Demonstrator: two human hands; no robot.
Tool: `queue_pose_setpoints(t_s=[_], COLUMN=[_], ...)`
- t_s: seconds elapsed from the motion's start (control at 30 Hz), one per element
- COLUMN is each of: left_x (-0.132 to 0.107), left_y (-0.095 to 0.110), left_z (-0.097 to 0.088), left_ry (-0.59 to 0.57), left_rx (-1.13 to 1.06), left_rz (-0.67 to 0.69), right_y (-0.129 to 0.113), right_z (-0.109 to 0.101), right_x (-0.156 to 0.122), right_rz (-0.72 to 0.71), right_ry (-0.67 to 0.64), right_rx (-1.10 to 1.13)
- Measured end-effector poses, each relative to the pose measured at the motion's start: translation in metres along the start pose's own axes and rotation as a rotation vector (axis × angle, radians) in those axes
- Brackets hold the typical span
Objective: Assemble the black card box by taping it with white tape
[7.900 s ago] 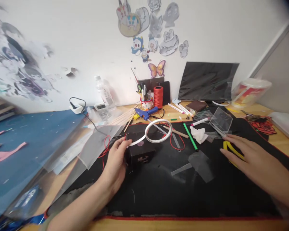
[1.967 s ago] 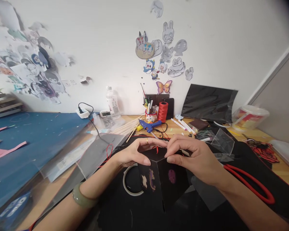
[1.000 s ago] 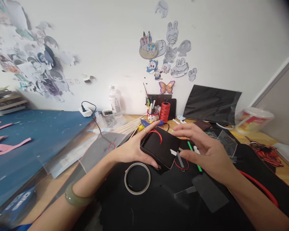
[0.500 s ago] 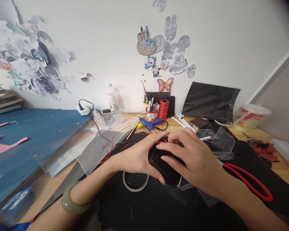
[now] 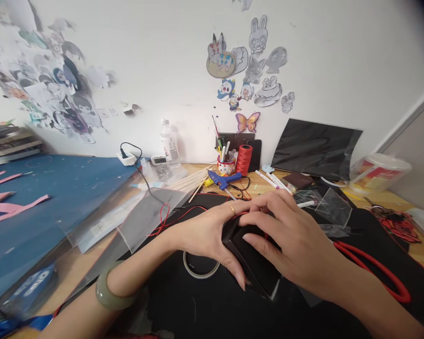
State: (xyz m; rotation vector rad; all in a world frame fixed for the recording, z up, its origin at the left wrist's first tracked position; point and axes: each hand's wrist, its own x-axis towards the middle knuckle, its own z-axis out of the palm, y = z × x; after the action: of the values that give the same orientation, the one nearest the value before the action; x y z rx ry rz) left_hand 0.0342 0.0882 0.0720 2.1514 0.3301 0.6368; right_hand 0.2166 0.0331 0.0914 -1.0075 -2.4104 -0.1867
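Note:
My left hand (image 5: 212,235) wraps a small black box (image 5: 257,256), its thumb along the near side and its fingers behind the far edge. The box is tilted, with one corner toward me. Bent over its upper face, my right hand (image 5: 282,230) has its fingertips closed at a red cord (image 5: 245,214) that shows in short bits there; their exact hold is partly hidden. A loop of red cord (image 5: 165,212) lies on the mat to the left and runs behind my left hand. Under my left wrist rests a tape ring (image 5: 199,275).
Behind the hands are a blue glue gun (image 5: 224,179), wooden sticks (image 5: 191,180), a pen cup (image 5: 226,165) and a red thread spool (image 5: 244,160). Red-handled scissors (image 5: 392,282) lie right, near clear plastic pieces (image 5: 334,207). A plastic sheet (image 5: 148,216) covers part of the left.
The box has tipped and shifted slightly toward me and to the right, with both hands moving along. My left thumb sits lower. The whole view has shifted a little.

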Motion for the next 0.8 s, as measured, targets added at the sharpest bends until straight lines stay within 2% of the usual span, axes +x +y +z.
queue_pose_setpoints(t_s=[0.27,0.5,0.7,0.8], left_x=[0.002,0.001,-0.001,-0.002], left_y=[0.002,0.000,0.003,0.001], left_z=[0.005,0.006,0.011,0.012], left_ry=[-0.004,0.028,0.075,0.110], left_rx=[-0.062,-0.032,0.101,0.124], left_rz=[0.010,0.015,0.010,0.012], right_y=[0.000,0.003,0.002,0.006], right_z=[-0.003,0.003,0.004,0.001], right_x=[0.000,0.001,-0.001,-0.002], right_rz=[0.173,0.192,0.196,0.209], right_ry=[-0.053,-0.047,-0.029,0.044], right_rx=[0.416,0.429,0.461,0.485])
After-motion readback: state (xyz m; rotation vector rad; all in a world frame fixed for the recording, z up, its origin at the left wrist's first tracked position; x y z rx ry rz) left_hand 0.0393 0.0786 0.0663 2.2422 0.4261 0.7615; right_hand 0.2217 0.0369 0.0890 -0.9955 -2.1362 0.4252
